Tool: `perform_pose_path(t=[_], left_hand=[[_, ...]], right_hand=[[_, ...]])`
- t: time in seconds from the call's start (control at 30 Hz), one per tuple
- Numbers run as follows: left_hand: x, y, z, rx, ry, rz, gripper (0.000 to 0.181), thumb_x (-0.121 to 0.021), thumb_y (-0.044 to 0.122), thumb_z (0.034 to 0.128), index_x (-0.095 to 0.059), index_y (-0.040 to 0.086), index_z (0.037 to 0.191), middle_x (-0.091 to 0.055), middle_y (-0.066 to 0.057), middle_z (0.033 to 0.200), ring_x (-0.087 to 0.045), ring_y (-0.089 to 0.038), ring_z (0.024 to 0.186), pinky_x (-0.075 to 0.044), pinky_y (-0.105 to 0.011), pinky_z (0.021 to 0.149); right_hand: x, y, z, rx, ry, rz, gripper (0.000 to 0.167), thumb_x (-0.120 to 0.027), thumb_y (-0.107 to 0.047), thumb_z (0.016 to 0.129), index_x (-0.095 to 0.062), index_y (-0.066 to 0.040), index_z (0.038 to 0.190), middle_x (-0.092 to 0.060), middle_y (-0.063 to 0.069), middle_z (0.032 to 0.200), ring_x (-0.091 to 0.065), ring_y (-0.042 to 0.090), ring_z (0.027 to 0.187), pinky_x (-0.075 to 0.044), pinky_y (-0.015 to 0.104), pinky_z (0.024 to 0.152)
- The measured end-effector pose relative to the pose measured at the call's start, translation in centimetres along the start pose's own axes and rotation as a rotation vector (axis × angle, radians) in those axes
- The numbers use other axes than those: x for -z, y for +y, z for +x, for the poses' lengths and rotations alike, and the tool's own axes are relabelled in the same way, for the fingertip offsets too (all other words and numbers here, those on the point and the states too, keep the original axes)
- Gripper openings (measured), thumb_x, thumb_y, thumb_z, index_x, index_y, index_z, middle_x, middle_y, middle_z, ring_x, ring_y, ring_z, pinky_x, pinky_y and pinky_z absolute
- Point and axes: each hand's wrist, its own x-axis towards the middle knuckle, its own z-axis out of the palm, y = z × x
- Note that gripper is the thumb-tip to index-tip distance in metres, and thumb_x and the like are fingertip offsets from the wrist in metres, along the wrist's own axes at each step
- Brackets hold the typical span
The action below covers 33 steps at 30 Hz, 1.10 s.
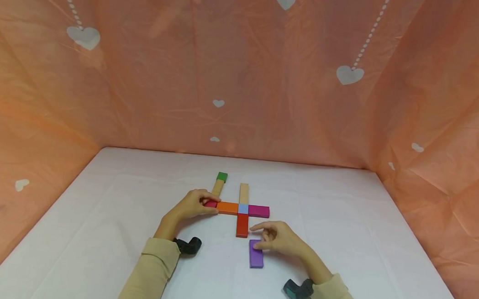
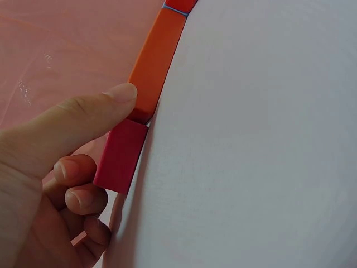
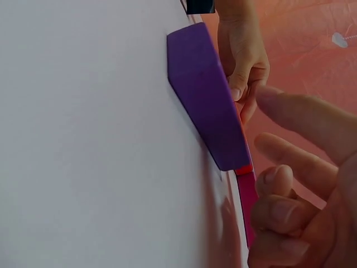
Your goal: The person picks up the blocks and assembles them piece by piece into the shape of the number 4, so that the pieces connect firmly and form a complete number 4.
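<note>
Flat coloured blocks lie end to end in a cross on the white table. My left hand (image 1: 192,204) pinches the orange block (image 1: 227,208) at its left end, where it meets a crimson block (image 2: 121,156); in the left wrist view the thumb lies on the orange one. A light blue block (image 1: 242,208) sits at the centre, with a magenta block (image 1: 258,211) to its right and a red block (image 1: 242,226) in front. My right hand (image 1: 281,238), fingers loosely bent and holding nothing, hovers beside a separate purple block (image 1: 256,258).
A natural wood block (image 1: 243,193) runs back from the centre. Another wood block (image 1: 218,188) runs back from the left end, with a green block (image 1: 222,176) at its far tip. An orange curtain (image 1: 244,76) with hearts stands around the white table (image 1: 343,210).
</note>
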Motion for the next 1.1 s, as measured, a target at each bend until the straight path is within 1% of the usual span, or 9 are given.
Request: perform_pose_path(t=[0.17,0.4,0.63,0.8,1.1], left_hand=[[0.0,0.1,0.0,-0.005,0.002,0.005,0.027,-0.077,0.015,0.0810,-0.073,0.006,0.107,-0.067,-0.015,0.103,-0.049,-0.017,0.089,-0.041,-0.027,0.081],[0.0,0.1,0.0,0.007,0.000,0.001,0.027,-0.076,0.015,0.0811,-0.073,0.006,0.107,-0.067,-0.015,0.105,-0.049,-0.018,0.090,-0.041,-0.027,0.081],[-0.1,-0.1,0.1,0.001,0.004,-0.006,0.027,-0.077,0.014,0.0805,-0.073,0.006,0.106,-0.066,-0.014,0.103,-0.048,-0.017,0.088,-0.040,-0.026,0.080],[-0.1,-0.1,0.1,0.005,0.006,-0.013,0.027,-0.077,0.015,0.0806,-0.073,0.006,0.106,-0.066,-0.014,0.100,-0.047,-0.017,0.087,-0.040,-0.026,0.079],[-0.1,-0.2,0.2,0.012,0.005,-0.017,0.027,-0.077,0.015,0.0808,-0.074,0.006,0.106,-0.066,-0.014,0.101,-0.047,-0.017,0.087,-0.040,-0.027,0.079]], right_hand=[[0.1,0.1,-0.4,0.024,-0.016,0.007,0.040,-0.077,-0.012,0.079,-0.066,0.005,0.114,-0.047,0.013,0.062,-0.039,-0.001,0.056,-0.032,0.015,0.053],[0.2,0.2,-0.9,0.016,-0.036,-0.007,0.042,-0.078,-0.018,0.080,-0.066,0.001,0.116,-0.047,0.003,0.064,-0.039,-0.003,0.058,-0.033,0.016,0.054],[0.1,0.2,-1.3,0.014,-0.067,0.001,0.042,-0.078,-0.019,0.080,-0.067,-0.001,0.117,-0.048,0.013,0.065,-0.040,-0.002,0.058,-0.033,0.017,0.055],[0.1,0.2,-1.6,0.009,-0.085,-0.002,0.041,-0.077,-0.018,0.080,-0.068,-0.002,0.116,-0.046,0.014,0.065,-0.040,-0.002,0.058,-0.032,0.017,0.054],[0.2,0.3,-2.0,0.036,-0.143,0.030,0.046,-0.079,-0.013,0.077,-0.066,0.003,0.118,-0.045,0.019,0.066,-0.040,-0.005,0.059,-0.033,0.013,0.055]])
